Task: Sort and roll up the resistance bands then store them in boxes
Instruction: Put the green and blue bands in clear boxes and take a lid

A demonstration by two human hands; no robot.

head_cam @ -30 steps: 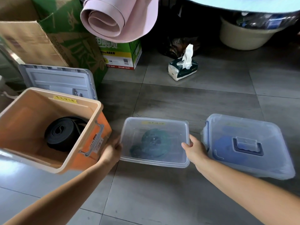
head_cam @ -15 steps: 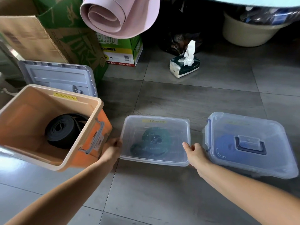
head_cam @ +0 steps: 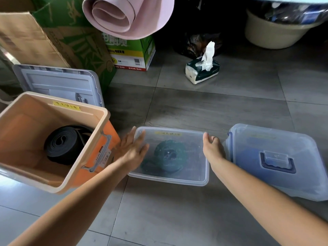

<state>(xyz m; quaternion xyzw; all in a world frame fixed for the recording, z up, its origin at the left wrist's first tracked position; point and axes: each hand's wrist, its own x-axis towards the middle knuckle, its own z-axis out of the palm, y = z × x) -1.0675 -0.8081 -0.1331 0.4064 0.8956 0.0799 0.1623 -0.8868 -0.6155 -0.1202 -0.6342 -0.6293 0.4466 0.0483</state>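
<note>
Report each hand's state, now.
Left hand: open, fingers spread over the clear box.
Right hand: at that box's right edge, grip cannot be told.

This seems to be a home, most probably a storage corner of a room. The floor (head_cam: 221, 107) is of grey tiles, and household things stand directly on it. Along the back there are a big cardboard box (head_cam: 58, 38), a green carton (head_cam: 131, 54) with printed labels, a soft pack of tissues (head_cam: 202, 71), a beige basin (head_cam: 269, 32) and a black bag (head_cam: 195, 43). A rolled pink mat (head_cam: 127, 15) shows above the carton. In front, an orange box (head_cam: 104, 112), a clear box (head_cam: 170, 181) and a box with a blue handle (head_cam: 273, 139) sit on the tiles, a grey lid (head_cam: 56, 82) behind the orange one
</note>
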